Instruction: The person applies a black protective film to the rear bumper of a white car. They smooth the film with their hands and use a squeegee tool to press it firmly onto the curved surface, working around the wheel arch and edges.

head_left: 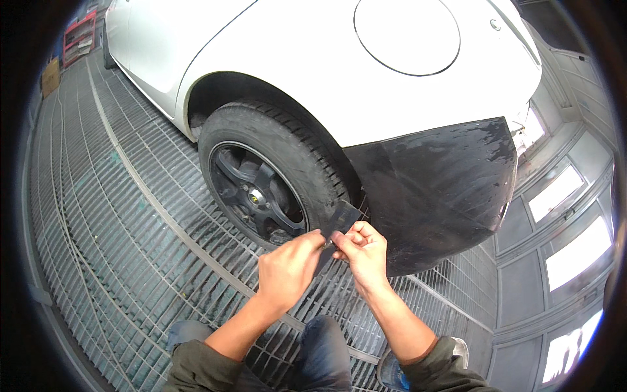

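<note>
Dark strip (pixel 346 214), flat and thin, is pinched between both hands, its long axis running roughly from one o'clock to seven o'clock, with twelve toward the top of the view. Its upper end stands beyond the fingertips at one o'clock; its lower part passes between the hands toward seven. The left hand (pixel 287 269) lies on its eight o'clock side, fingers closed together on the edge; the right hand (pixel 363 253) lies at four o'clock, thumb pressed in and the other fingers curled narrow. Neither hand is nearer, as both touch it. In the view, the upper end overlaps the gap between the wheel (pixel 257 196) at ten o'clock and a scuffed black bumper (pixel 437 189) at two; whether it touches either I cannot tell. White car bodywork (pixel 307 52) fills twelve o'clock. Underneath spreads a slatted metal grating (pixel 150 196), with a denim-clad leg (pixel 325 356) at six. Grey wall panels (pixel 520 287) with bright windows (pixel 580 255) stand at three, and a red rack (pixel 80 38) near ten.
</note>
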The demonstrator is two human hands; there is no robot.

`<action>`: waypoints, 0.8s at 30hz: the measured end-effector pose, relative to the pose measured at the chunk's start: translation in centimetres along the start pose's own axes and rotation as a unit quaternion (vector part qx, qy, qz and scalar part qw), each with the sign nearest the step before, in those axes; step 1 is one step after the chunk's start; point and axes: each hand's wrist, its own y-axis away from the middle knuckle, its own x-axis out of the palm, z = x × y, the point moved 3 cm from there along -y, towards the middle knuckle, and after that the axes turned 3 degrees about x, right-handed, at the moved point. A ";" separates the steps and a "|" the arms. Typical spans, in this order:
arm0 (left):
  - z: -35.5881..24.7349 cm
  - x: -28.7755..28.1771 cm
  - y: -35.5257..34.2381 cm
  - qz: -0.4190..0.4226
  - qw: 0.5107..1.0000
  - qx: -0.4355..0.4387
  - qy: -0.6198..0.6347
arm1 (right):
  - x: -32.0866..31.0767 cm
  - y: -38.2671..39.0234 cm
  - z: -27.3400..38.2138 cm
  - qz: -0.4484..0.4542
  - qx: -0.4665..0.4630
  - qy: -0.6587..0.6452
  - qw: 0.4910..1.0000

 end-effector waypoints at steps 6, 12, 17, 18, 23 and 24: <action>-0.9 0.6 0.4 0.041 0.990 0.085 -0.101 | -0.8 0.0 -0.6 0.054 0.085 -0.243 0.965; -0.7 0.6 -0.2 0.064 0.986 -0.033 0.153 | -0.4 0.3 0.1 0.027 0.030 -0.117 0.992; 1.8 2.4 0.4 0.039 0.848 -0.246 0.467 | -0.8 0.2 0.3 0.042 0.027 -0.066 0.997; 1.7 2.3 0.3 0.041 0.854 -0.261 0.449 | -1.3 0.0 0.3 0.044 0.024 -0.051 0.997; 2.6 2.1 0.4 0.022 0.854 -0.303 0.423 | -1.2 0.2 0.8 0.040 0.029 -0.028 0.998; 2.7 2.2 0.4 0.013 0.850 -0.305 0.430 | -1.5 0.1 0.6 0.042 0.028 -0.030 0.998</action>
